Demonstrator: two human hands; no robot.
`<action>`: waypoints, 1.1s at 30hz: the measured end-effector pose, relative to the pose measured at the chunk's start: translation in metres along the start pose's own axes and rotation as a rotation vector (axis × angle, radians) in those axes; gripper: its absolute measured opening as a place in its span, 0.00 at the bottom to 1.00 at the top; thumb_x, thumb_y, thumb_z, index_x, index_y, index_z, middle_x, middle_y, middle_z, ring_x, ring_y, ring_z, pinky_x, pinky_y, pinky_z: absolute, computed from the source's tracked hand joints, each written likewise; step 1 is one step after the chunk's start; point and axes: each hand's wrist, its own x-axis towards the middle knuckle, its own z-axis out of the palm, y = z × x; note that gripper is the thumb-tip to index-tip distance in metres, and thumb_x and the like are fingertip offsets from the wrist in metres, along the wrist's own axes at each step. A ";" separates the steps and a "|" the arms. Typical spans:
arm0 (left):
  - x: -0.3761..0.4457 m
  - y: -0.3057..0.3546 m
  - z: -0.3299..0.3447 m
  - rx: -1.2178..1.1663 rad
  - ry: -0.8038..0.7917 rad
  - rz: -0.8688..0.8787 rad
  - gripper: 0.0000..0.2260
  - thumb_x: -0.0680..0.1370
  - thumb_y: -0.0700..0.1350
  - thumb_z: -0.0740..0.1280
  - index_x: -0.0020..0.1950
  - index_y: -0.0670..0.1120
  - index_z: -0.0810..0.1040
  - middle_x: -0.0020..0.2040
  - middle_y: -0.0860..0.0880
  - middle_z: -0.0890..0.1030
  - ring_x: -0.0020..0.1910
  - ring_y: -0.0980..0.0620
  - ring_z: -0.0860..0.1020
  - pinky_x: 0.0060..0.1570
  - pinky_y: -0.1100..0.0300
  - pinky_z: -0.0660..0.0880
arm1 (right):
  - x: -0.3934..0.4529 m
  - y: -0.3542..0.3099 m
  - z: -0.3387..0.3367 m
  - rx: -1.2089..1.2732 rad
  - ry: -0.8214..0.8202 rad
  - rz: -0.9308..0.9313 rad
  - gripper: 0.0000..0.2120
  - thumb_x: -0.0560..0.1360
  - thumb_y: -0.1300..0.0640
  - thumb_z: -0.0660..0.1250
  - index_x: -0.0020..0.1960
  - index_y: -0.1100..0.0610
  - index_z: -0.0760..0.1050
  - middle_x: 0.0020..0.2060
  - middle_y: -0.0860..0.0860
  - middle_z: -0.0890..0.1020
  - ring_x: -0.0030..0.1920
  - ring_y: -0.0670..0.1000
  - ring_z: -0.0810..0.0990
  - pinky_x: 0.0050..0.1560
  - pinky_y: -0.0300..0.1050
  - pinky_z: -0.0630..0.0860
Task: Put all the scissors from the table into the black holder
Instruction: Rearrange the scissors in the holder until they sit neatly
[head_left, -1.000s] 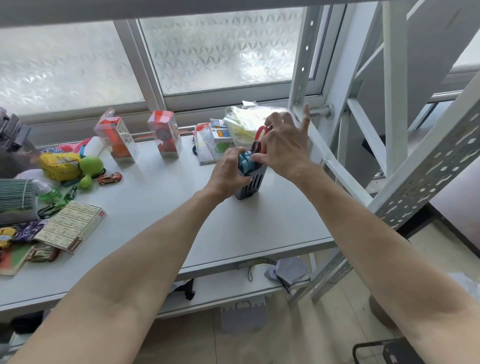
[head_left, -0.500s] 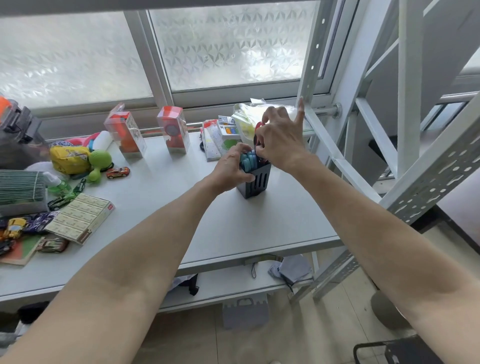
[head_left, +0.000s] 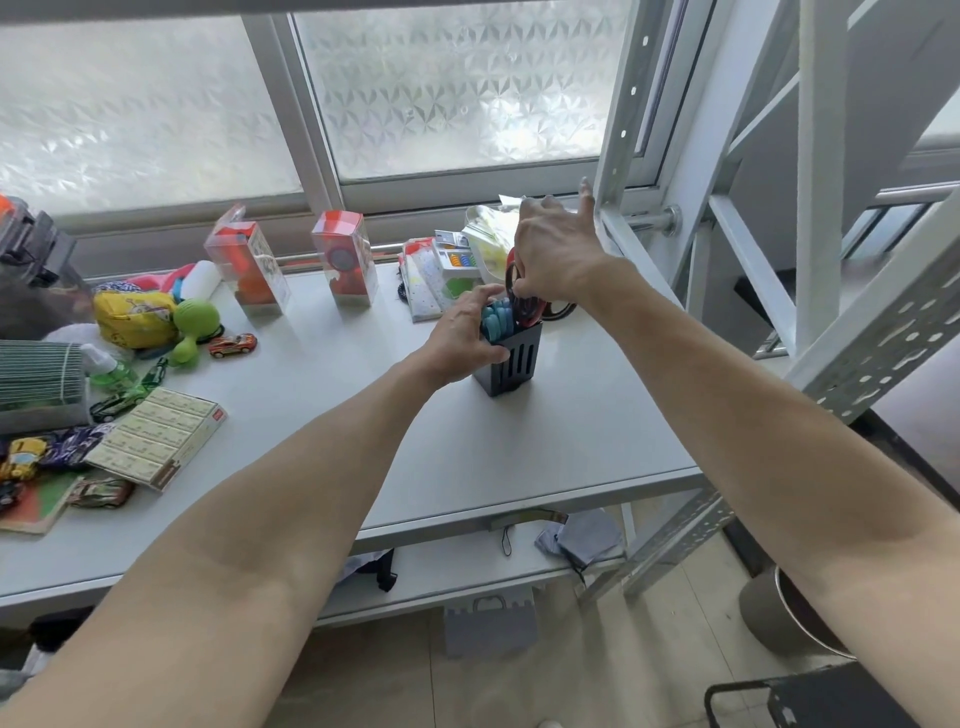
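Hands steady the black holder (head_left: 511, 358) as red-handled scissors (head_left: 525, 304) go in.

Near the counter (head_left: 571, 431)'s right rear corner, left hand (head_left: 462, 340) grips the holder, teal-handled scissors (head_left: 497, 320) already upright inside; right hand (head_left: 553, 254), directly above, pinches the red pair's handle, blades pointing down into it.

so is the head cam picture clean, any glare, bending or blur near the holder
Head view: the frosted window is bright but not blown out; wide-angle bending curves the table edge and leans the shelf posts; the black holder, left hand and right hand are fairly sharp, the forearms at the bottom softer.
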 end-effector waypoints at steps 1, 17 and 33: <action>0.000 0.000 0.000 0.006 0.000 0.004 0.37 0.69 0.38 0.75 0.74 0.49 0.62 0.68 0.44 0.69 0.66 0.45 0.71 0.66 0.47 0.72 | 0.001 0.001 -0.001 -0.002 -0.009 0.003 0.17 0.70 0.47 0.73 0.54 0.54 0.79 0.66 0.53 0.72 0.70 0.55 0.67 0.73 0.71 0.45; 0.001 0.000 0.001 -0.005 0.033 0.004 0.39 0.68 0.38 0.75 0.76 0.50 0.61 0.66 0.45 0.71 0.64 0.45 0.72 0.65 0.49 0.73 | -0.005 -0.011 0.011 -0.065 0.019 -0.030 0.11 0.72 0.52 0.71 0.52 0.54 0.80 0.60 0.52 0.74 0.66 0.55 0.69 0.73 0.71 0.45; 0.010 0.000 0.005 0.134 0.033 0.005 0.33 0.69 0.40 0.74 0.71 0.50 0.65 0.66 0.45 0.67 0.66 0.46 0.68 0.58 0.62 0.67 | 0.006 -0.012 -0.006 -0.140 -0.185 -0.091 0.14 0.71 0.54 0.71 0.56 0.55 0.77 0.63 0.55 0.74 0.73 0.59 0.63 0.72 0.73 0.43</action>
